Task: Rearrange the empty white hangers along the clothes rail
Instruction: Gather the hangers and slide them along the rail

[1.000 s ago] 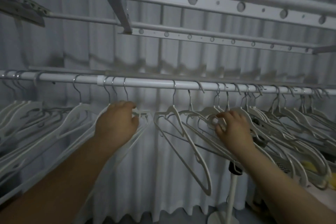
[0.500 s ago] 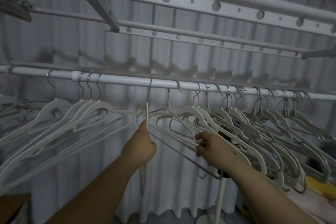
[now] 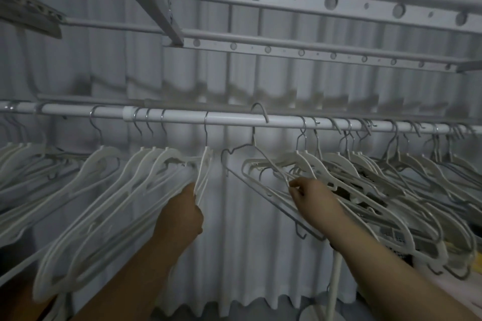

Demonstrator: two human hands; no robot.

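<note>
While the clothes rail (image 3: 229, 120) runs from nine to three o'clock across the view, the left hand (image 3: 181, 216) is curled round the lower edge of a white hanger (image 3: 205, 164) hanging edge-on at its twelve o'clock. The right hand (image 3: 313, 202), at three o'clock of the left, pinches a wire hanger (image 3: 253, 138) whose hook stands raised above the rail at eleven o'clock. Packed hangers (image 3: 109, 185) flank both hands.

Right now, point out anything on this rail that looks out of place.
The thin wire hanger at mid-rail: its hook sits raised above the clothes rail, body tilted, pinched by the right hand, among white plastic hangers.
</note>
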